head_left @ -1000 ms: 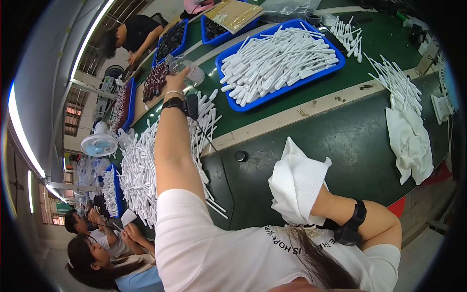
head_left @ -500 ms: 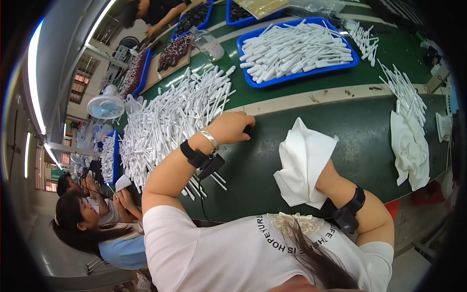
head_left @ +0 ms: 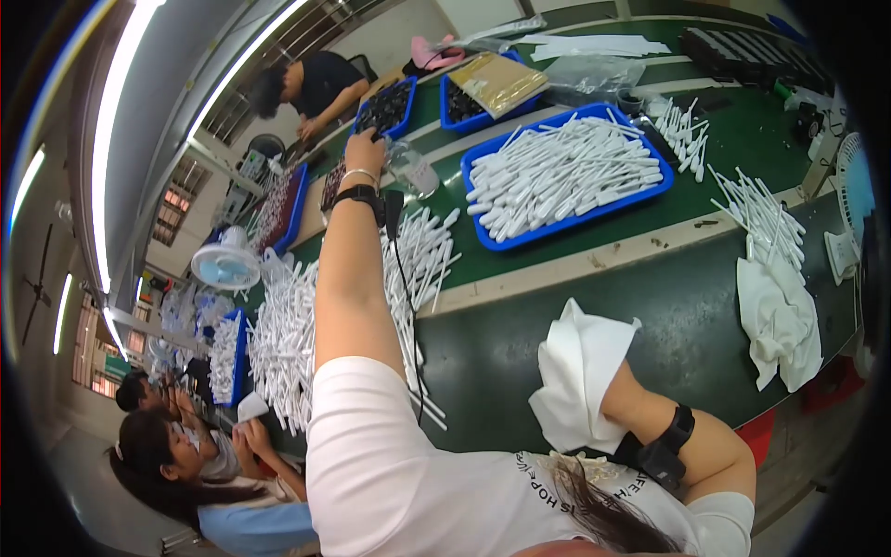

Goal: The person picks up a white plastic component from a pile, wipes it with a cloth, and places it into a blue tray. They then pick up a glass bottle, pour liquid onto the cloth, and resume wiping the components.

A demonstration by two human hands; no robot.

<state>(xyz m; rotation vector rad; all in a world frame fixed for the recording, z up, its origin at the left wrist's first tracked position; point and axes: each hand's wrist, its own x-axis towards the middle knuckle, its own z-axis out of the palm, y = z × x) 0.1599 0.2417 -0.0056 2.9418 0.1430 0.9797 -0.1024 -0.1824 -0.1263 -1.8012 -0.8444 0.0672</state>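
Observation:
My left arm is stretched far forward. My left hand [head_left: 365, 153] reaches the near edge of a blue tray [head_left: 408, 111] of small black parts, its fingers curled; a dark spot shows at the fingertips, but what they hold is unclear. Beneath that arm spreads a large heap of white sticks with thick ends [head_left: 288, 343]. A white cloth [head_left: 580, 371] drapes over my right hand, which grips it from inside above the dark green table [head_left: 483, 371]. The right fingers are hidden by the cloth.
A blue tray [head_left: 492, 243] full of white sticks stands ahead, beside a clear plastic jug [head_left: 413, 172]. At right, another cloth [head_left: 780, 316] lies against more sticks [head_left: 766, 223]. Co-workers sit at left [head_left: 158, 455] and far ahead [head_left: 320, 84]. A small fan [head_left: 223, 265] stands at left.
My left hand has moved from the table's middle forward and left to the tray of black parts. My right hand stays in the cloth at nearly the same place. The view has tilted up.

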